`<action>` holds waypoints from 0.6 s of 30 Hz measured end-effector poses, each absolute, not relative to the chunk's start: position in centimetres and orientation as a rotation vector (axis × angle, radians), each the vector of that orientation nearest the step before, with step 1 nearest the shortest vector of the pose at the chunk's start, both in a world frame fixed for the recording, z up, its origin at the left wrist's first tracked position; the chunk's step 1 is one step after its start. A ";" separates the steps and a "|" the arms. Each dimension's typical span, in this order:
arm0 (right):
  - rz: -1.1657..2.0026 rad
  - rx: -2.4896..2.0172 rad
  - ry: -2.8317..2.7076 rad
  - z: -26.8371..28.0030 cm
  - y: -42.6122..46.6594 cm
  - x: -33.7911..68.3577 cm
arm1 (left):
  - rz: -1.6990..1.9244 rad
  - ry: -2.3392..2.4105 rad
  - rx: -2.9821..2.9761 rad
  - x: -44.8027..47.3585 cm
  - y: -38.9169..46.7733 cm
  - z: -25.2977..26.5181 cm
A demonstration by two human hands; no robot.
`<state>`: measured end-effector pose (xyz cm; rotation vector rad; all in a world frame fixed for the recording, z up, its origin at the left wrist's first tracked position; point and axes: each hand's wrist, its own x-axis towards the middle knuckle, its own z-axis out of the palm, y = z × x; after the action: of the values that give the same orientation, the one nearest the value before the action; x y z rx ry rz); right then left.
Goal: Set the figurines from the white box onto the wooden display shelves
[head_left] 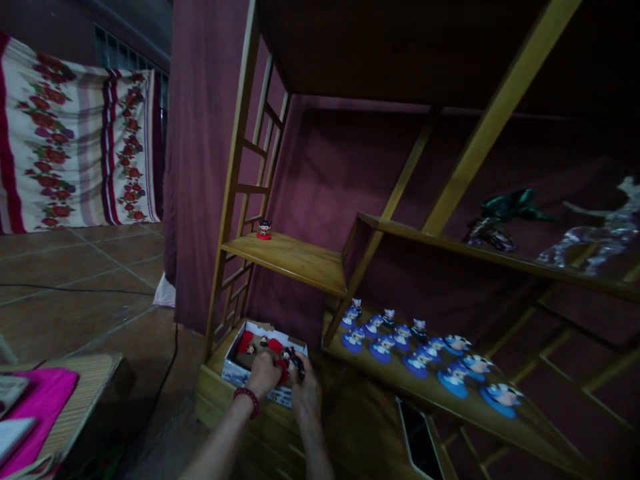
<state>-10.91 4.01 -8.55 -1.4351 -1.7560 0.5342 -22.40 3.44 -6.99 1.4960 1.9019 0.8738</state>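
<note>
A white cardboard box (231, 373) with a printed outside stands on the lower shelf, holding several small black-haired figurines (251, 349) and red round pieces (245, 341). My left hand (266, 375), with a dark red bead bracelet (247, 401) at the wrist, reaches into the box. Its fingers are curled beside something red; what they grip is mostly hidden. At the box's right side, my right hand (307, 388) holds a black-haired figurine (296, 365) between thumb and fingers. Another figurine on a red base (264, 231) stands upright on the small shelf above.
Several figurines on blue and purple bases (383, 348) fill the shelf (535, 427) to the right. A smartphone (419, 437) lies below them. Glassy ornaments (590, 233) stand higher up. Wooden uprights (235, 173) frame the shelves. A low table (90, 387) is at left.
</note>
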 end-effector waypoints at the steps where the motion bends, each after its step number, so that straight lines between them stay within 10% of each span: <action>1: 0.534 -1.436 -1.757 -8.2 3.6 -11.0 | 0.920 1.879 1.485 -22.4 2.9 -6.8; 18: 0.864 -1.167 -1.544 -2.8 -2.7 -11.3 | 1.453 0.904 0.701 -23.3 -5.5 -3.1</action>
<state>-11.32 -2.68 -2.78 -1.1667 -1.5442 0.8641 -23.32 -5.54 -3.09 0.7005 0.9044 1.4528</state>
